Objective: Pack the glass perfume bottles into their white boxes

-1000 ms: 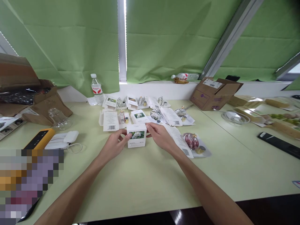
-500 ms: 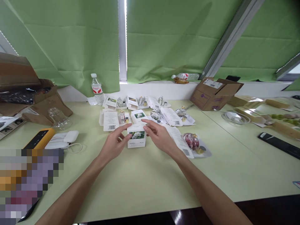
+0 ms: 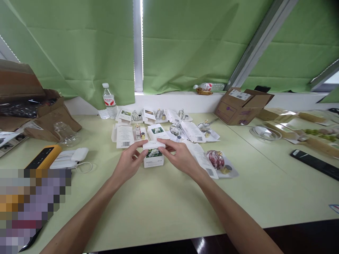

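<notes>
A small white carton (image 3: 154,162) with a white-flower picture stands upright on the table in front of me. At its top left edge, my left hand (image 3: 127,162) grips the lid flap between thumb and index finger. The thumb and index finger of my right hand (image 3: 181,155) pinch the same flap at the right. Just behind lies another white carton (image 3: 157,130) with a similar picture. To the left is a small glass bottle (image 3: 137,132) beside a gold cap (image 3: 143,135). A reddish glass bottle (image 3: 215,159) lies on packaging to the right.
Several opened cartons with glass bottles line the table's back. A water bottle (image 3: 109,100) stands behind them. Cardboard boxes sit at the far left and back right (image 3: 233,107). A yellow-black device (image 3: 43,157), white charger (image 3: 69,158) and black phone-like object (image 3: 315,164) lie at the sides.
My right hand has shifted slightly left, its fingertips now on the carton's lid flap. The flap now shows tilted up between both hands. The carton has stayed in place.
</notes>
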`<act>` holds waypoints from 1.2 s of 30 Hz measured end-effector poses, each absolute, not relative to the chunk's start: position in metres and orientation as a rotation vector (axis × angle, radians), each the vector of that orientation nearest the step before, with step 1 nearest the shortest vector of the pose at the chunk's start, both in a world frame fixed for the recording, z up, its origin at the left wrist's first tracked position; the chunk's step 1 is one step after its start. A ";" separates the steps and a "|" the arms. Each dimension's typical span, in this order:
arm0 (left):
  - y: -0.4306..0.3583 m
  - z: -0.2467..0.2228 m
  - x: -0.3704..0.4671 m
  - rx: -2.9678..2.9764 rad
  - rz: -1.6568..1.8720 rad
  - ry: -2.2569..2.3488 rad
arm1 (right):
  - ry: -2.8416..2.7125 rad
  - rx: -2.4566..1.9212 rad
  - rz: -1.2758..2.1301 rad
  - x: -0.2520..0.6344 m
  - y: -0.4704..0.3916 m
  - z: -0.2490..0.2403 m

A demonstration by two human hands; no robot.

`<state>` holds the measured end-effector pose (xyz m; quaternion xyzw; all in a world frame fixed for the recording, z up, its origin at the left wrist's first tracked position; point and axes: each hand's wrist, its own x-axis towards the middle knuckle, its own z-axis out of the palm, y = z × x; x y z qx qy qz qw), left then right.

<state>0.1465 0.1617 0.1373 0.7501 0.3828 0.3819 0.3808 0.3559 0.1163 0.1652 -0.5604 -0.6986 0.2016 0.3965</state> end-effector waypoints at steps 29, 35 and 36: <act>0.162 0.133 0.147 1.960 0.816 1.027 | -1.826 -1.578 0.660 0.358 0.122 0.154; 0.163 0.130 0.147 1.883 0.777 1.037 | -1.805 -1.584 0.694 0.360 0.123 0.153; 0.163 0.130 0.147 1.884 0.754 1.039 | -1.806 -1.584 0.694 0.360 0.124 0.153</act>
